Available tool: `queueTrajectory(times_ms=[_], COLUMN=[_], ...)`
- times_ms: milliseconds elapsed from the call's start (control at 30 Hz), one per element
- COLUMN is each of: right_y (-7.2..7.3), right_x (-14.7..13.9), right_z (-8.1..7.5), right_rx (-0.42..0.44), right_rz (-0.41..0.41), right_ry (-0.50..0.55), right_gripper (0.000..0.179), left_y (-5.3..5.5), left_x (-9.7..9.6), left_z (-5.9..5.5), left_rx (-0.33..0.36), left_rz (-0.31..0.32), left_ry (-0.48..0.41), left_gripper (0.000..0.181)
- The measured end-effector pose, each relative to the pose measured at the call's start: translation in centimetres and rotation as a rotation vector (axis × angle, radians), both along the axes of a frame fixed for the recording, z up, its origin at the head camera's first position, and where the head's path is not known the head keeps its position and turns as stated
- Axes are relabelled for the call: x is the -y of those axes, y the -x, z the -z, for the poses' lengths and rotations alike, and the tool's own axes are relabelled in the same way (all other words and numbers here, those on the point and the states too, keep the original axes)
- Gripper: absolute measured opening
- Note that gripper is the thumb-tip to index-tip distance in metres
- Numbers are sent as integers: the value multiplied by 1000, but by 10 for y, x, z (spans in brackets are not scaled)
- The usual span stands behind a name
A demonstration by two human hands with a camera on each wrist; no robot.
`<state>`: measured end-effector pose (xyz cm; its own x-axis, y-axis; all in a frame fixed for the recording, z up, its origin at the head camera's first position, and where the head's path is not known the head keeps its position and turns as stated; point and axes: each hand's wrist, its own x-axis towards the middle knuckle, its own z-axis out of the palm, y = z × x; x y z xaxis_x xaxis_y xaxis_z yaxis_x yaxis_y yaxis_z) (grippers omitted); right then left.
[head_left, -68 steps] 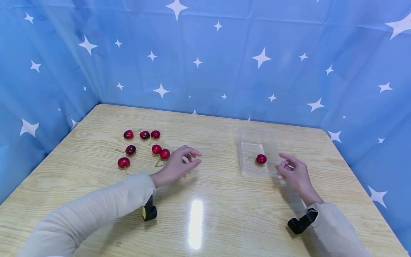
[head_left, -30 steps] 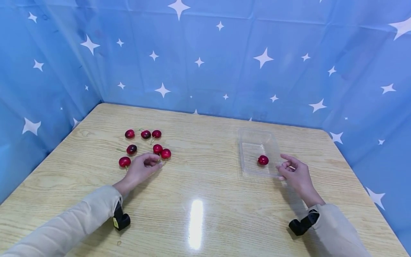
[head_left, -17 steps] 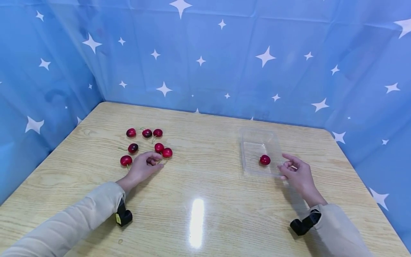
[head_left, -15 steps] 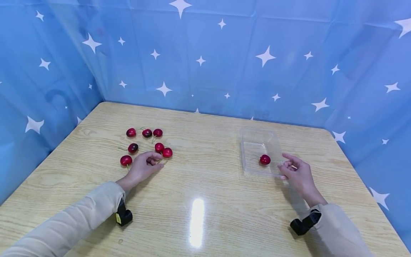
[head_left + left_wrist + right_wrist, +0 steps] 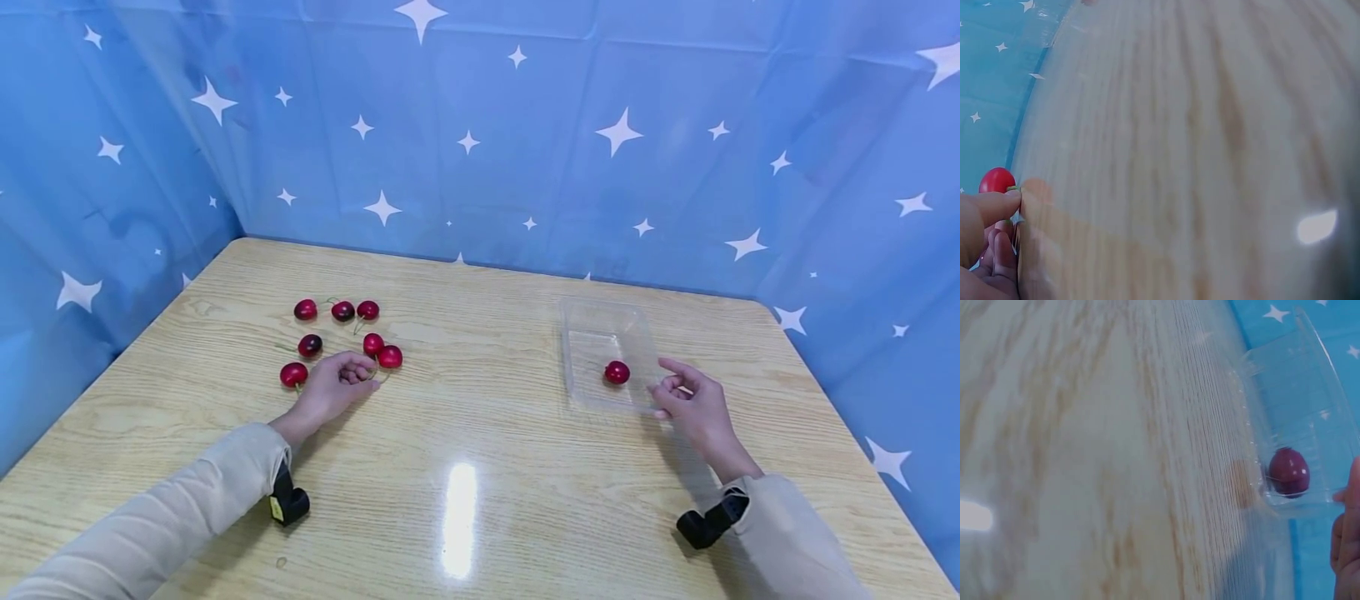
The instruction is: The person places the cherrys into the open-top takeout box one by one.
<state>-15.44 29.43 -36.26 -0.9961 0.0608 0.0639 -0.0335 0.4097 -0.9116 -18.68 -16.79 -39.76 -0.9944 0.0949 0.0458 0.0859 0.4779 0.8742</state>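
Observation:
On the left of the head view, my left hand (image 5: 333, 387) pinches at the thin green stems below a touching pair of cherries. One cherry (image 5: 373, 344) of the pair lies just behind the other cherry (image 5: 390, 357). In the left wrist view, the thumb tip (image 5: 1012, 199) is right at a stem beside a red cherry (image 5: 997, 180). On the right, my right hand (image 5: 693, 408) holds the near right side of a clear plastic container (image 5: 570, 358), its index finger extended. A single dark red cherry (image 5: 1289, 472) lies inside the container.
Several more cherries lie behind and left of the left hand, including a dark one (image 5: 310, 346) and a red one (image 5: 293, 375) close to its knuckles. A wooden table (image 5: 480, 400) carries everything. A blue star-patterned curtain (image 5: 480, 125) stands along its back and sides.
My left hand has moved left from mid-table to the cherry pair, where its thumb and fingers have drawn slightly closer together. The right hand stays at the container, which has not moved.

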Motion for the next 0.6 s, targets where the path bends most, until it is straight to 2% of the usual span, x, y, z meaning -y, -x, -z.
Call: queueTrajectory(times_ms=[367,600], right_y=[0,0], right_x=[0,0], right_z=[0,1], right_rx=[6,10], right_rz=[7,10], right_ry=[-24,-25], right_gripper=[51,51], left_y=[1,3], left_x=[4,7], left_z=[-4,-6], left_rx=[72,92], left_rz=[16,37], left_ry=[6,15], left_gripper=[29,31])
